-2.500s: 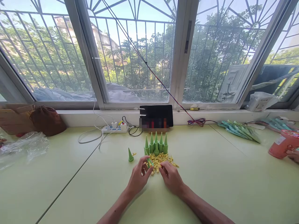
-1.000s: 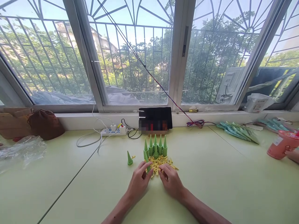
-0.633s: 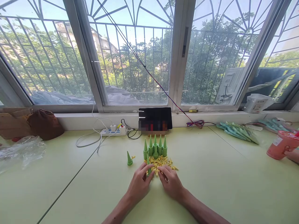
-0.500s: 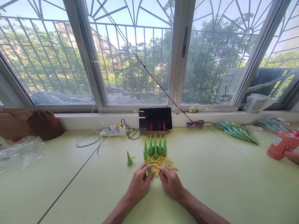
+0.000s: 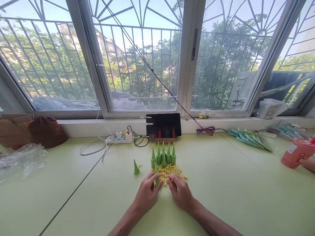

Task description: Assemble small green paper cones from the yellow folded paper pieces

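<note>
**Left grip** [image 5: 147, 192]: yours, low on the bench [image 5: 73, 196]. Its fingers are pinched round a green cone [image 5: 156, 176], which sits tilted at the near left edge of the heap with its tip pointing up and away from you.

**Right grip** [image 5: 181, 191]: yours, just beside the left. Its fingertips curl down onto the yellow pieces [image 5: 171, 170]. You cannot tell from this view whether one is pinched between them.

**Yellow pieces:** a loose heap of small pegs directly ahead of both grips, touching your fingertips.

**Upright cones** [image 5: 163, 154]: a tight green cluster standing at the far edge of the heap, beyond your grips.

**Lone cone** [image 5: 136, 167]: upright, apart to the left of the heap, with a single yellow peg [image 5: 140, 166] just beside it.

**Dark tablet** [image 5: 163, 124]: propped against the window ledge, behind the cluster.

**Power strip** [image 5: 118, 139]: left of the tablet, with white cables looping off it.

**Brown pouch** [image 5: 46, 131] and **clear plastic bag** [image 5: 22, 160]: far left of the bench, well apart from your grips.

**Teal packets** [image 5: 251, 138]: a fanned bundle on the far right.

**Pink cup** [image 5: 296, 152]: at the right edge, held by another person's hand [image 5: 308, 163].
</note>
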The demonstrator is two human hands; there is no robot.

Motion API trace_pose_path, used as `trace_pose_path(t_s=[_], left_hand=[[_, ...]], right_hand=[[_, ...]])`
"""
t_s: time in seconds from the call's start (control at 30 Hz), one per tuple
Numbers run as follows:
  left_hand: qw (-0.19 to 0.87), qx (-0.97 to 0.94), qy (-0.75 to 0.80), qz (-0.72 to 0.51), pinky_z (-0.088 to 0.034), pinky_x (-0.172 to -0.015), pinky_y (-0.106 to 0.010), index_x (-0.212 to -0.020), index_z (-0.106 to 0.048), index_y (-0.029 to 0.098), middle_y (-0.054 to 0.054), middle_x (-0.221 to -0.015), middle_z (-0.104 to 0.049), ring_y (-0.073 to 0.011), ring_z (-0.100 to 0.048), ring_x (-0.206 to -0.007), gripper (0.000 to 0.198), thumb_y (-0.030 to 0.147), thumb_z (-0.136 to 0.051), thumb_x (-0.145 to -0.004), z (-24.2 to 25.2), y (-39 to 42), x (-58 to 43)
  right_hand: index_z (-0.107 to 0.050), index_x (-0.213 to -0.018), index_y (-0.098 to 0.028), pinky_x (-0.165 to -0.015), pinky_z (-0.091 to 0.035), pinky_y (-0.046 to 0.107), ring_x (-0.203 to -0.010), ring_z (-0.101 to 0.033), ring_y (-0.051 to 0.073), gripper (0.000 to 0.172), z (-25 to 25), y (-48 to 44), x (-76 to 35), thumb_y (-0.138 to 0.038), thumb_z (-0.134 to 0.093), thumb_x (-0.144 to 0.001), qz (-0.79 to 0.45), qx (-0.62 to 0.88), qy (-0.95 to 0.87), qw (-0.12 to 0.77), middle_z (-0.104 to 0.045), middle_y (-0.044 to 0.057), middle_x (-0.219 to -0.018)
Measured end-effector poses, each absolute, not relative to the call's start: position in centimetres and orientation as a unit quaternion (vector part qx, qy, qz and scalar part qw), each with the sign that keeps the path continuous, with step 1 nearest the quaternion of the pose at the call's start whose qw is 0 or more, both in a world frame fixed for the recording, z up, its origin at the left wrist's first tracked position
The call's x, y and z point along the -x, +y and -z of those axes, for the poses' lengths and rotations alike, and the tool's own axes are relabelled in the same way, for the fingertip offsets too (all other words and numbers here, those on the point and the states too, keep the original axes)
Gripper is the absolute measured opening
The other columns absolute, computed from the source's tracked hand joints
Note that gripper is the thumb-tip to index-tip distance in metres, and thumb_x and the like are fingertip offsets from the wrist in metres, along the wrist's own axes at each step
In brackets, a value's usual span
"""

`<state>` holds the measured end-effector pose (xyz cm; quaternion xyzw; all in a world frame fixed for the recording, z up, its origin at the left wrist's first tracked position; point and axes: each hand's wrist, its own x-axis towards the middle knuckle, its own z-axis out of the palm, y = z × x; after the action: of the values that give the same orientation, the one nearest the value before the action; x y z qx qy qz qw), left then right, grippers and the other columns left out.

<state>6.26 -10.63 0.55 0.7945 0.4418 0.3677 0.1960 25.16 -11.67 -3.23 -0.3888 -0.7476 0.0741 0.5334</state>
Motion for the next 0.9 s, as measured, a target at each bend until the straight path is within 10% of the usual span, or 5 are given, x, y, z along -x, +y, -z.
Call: trace_pose_path(t_s=[0.9], left_hand=[[0.204, -0.791, 0.43, -0.385, -0.052, -0.058, -0.028, -0.112, -0.074, 0.022, -0.006, -0.089, -0.069, -0.0154, -0.06, -0.059, 0.031, 0.041, -0.053, -0.099, -0.76, -10.71, -6.44]], right_hand=[[-0.066, -0.106, -0.021, -0.066, -0.054, 0.031, -0.074, -0.067, 0.02, 0.019, 2.75, -11.83, -25.08, -0.026, -0.047, -0.105, -0.089, 0.392, -0.761, 0.508, -0.069, 0.006, -0.086]])
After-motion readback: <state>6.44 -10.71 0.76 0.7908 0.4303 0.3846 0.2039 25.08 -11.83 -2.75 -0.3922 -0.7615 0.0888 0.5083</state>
